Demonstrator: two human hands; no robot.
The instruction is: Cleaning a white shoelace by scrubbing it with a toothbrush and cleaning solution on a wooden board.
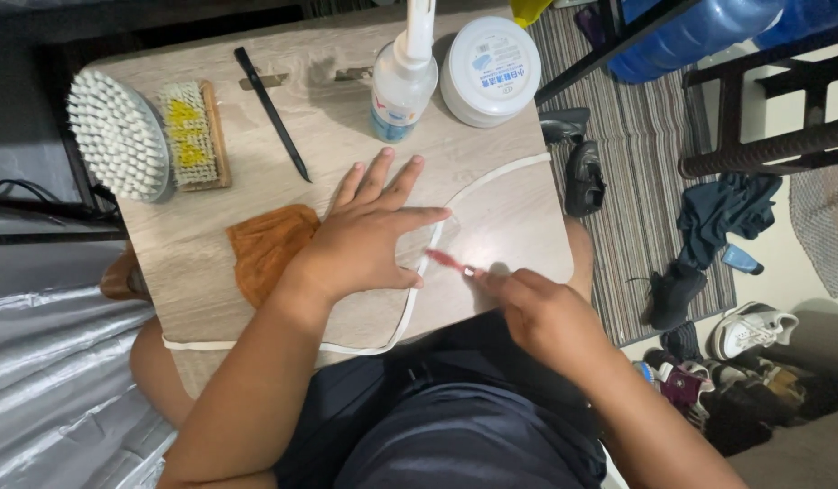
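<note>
Toothbrush (448,261) sits pinched in the right hand (548,317) fingers at four o'clock; left hand (365,243) lies flat, fingers spread, pressing the clear sheet (500,217) onto the tabletop (192,244)

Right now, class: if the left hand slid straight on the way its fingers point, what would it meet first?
Probably the white spray bottle. The left hand lies flat, fingers pointing up the table towards it, over bare tabletop; the white tub lies slightly to the right.
</note>
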